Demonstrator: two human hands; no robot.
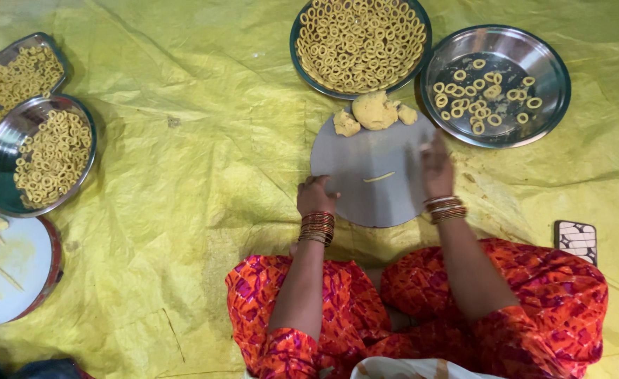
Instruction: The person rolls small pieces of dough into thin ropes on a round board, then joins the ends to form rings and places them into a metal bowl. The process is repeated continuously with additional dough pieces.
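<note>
The left hand steadies the round board by its edge, fingers curled; the right hand rests loosely open beside the thin dough strip mid-board, dough lumps within reach.

Matt grey board; glossy steel plate; crinkled yellow plastic sheet.

On the round board a dough strip lies at centre, dough lumps at twelve o'clock, a full plate beyond, a sparser plate at two o'clock.
</note>
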